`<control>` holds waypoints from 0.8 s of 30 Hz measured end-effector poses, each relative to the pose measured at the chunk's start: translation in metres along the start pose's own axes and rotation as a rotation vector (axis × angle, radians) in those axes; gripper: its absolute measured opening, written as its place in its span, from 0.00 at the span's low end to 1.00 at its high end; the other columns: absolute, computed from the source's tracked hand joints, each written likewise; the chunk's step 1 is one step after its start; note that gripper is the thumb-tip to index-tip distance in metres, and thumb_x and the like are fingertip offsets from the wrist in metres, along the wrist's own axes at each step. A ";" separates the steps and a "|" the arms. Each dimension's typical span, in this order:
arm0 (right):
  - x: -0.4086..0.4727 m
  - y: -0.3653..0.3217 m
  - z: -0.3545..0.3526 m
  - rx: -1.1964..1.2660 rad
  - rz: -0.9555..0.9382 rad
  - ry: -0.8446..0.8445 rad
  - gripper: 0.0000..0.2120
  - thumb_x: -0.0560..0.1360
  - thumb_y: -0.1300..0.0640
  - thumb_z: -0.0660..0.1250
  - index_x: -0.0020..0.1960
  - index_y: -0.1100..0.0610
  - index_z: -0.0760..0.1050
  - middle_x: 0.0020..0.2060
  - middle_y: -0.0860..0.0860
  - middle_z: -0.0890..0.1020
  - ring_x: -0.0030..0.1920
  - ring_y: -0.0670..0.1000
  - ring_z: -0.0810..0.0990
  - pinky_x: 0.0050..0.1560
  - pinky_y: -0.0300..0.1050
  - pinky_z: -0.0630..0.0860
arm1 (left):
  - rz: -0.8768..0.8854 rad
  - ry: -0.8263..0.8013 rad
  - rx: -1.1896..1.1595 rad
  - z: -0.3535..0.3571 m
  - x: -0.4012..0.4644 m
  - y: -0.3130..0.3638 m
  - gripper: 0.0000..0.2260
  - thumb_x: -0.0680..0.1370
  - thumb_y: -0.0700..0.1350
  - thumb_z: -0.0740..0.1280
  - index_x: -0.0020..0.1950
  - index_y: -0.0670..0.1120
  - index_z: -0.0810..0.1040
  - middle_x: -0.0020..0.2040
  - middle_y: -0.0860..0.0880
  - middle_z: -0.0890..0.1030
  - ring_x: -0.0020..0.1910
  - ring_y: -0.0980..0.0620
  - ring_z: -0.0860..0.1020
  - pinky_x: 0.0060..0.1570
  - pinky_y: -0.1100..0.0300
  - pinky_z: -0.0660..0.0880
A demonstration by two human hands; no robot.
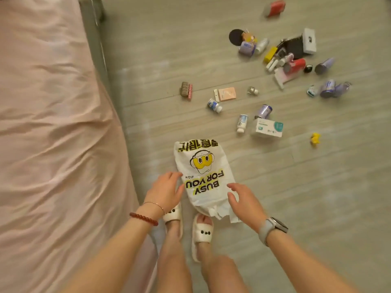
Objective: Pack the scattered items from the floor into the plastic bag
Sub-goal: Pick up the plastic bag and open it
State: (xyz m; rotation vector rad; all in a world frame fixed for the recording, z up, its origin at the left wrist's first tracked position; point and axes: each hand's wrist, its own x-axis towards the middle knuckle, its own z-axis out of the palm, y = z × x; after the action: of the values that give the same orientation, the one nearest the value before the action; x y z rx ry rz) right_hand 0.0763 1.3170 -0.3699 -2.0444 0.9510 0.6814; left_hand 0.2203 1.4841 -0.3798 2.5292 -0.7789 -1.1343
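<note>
- Pale wood-look floor [275, 197] is carrying everything, with the plastic bag [203, 178] lying flat and crumpled just ahead of the person's slippered feet.
- Left hand [165, 191] is reaching its relaxed, open grip to the bag's left edge; whether it is touching is unclear.
- Right hand [243, 199] is hovering at the right edge, fingers spread and holding nothing.
- Judged step: taking up the bag and opening its mouth; nothing looks packed yet.
- Next move is calling for pinching the handles apart.
- Nearest items are waiting beyond: a white box [267, 127] and a small bottle [241, 123]; more are lying scattered farther off.
- Bed [53, 123] is running along the left.
</note>
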 end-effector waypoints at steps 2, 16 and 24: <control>0.044 0.033 0.038 0.105 0.086 0.035 0.17 0.78 0.57 0.57 0.66 0.56 0.68 0.63 0.55 0.74 0.64 0.53 0.70 0.65 0.46 0.66 | 0.000 -0.051 -0.027 0.044 0.047 -0.024 0.18 0.79 0.48 0.58 0.68 0.46 0.65 0.65 0.45 0.71 0.63 0.47 0.70 0.61 0.55 0.68; 0.268 0.266 0.221 0.221 0.494 -0.070 0.45 0.68 0.38 0.67 0.74 0.51 0.45 0.73 0.54 0.60 0.74 0.59 0.55 0.71 0.60 0.51 | -0.211 -0.163 -0.439 0.348 0.190 -0.103 0.53 0.68 0.41 0.74 0.65 0.66 0.30 0.75 0.46 0.50 0.72 0.51 0.59 0.63 0.63 0.60; 0.219 0.171 0.191 0.533 0.258 0.292 0.21 0.78 0.59 0.57 0.70 0.57 0.58 0.63 0.56 0.74 0.61 0.59 0.73 0.53 0.42 0.68 | -0.191 0.099 -0.451 0.257 0.199 -0.074 0.12 0.75 0.40 0.65 0.58 0.42 0.78 0.59 0.42 0.78 0.60 0.46 0.74 0.52 0.72 0.61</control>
State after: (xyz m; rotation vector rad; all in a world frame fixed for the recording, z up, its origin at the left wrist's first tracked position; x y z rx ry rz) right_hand 0.0384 1.3124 -0.7048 -1.5806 1.4103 0.2164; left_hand 0.1640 1.4275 -0.7033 2.2839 -0.2229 -1.0843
